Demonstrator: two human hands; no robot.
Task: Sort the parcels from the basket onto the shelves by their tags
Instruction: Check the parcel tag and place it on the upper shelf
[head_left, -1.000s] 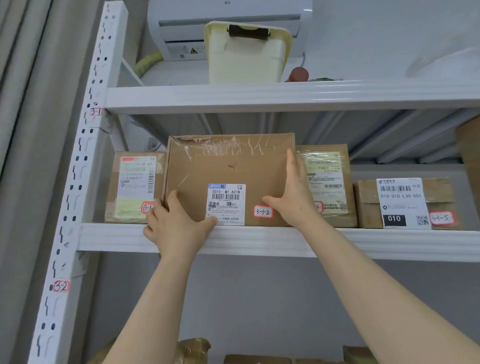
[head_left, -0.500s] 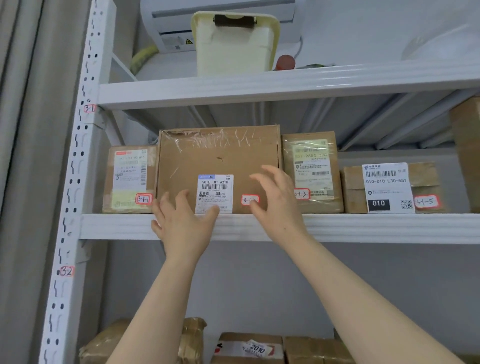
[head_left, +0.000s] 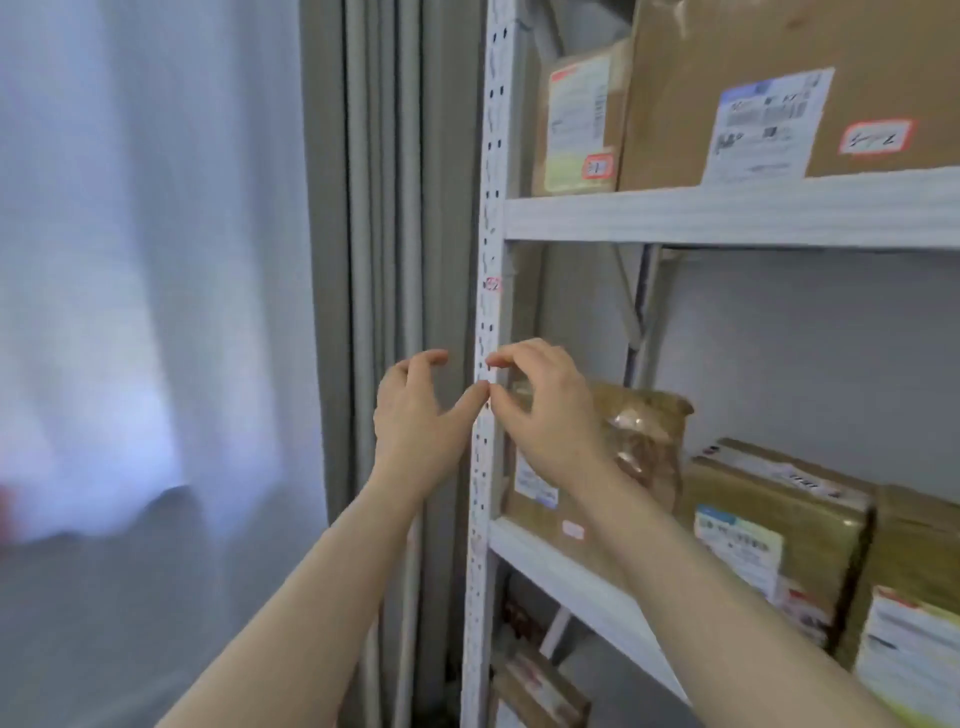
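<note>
- Shelving fills the right half of the frame and curtains fill the left; we start nearest ourselves and work outward.
- Both bare forearms rise from the bottom edge toward the centre, held close together.
- Our left hand (head_left: 415, 415) holds nothing, its fingers loosely curled and its thumb stretched to the right.
- Our right hand (head_left: 545, 410) is just as empty, its fingers bent in a slack arch. Its thumb nearly meets the left thumb in front of the perforated upright post (head_left: 488, 208); we cannot tell whether either thumb touches the post.
- With nothing in either hand, we judge this a pause between parcels, and the next one must come from the basket, which is out of view.
- Behind the right hand, on the lower shelf (head_left: 561, 566), stands a tape-wrapped parcel (head_left: 649, 436). More wrapped parcels (head_left: 769, 519) run beside it toward the lower right, labels facing out so they can be read.
- On the upper shelf (head_left: 727, 213), at the upper right, a large box (head_left: 753, 62) stands next to a small parcel (head_left: 576, 119).
- The box shows a red-bordered tag (head_left: 877, 137) at its front; the writing is too blurred to read.
- Farthest away, a grey curtain (head_left: 374, 208) hangs beside the post, and a white sheer curtain (head_left: 130, 260) glows at the far left.
</note>
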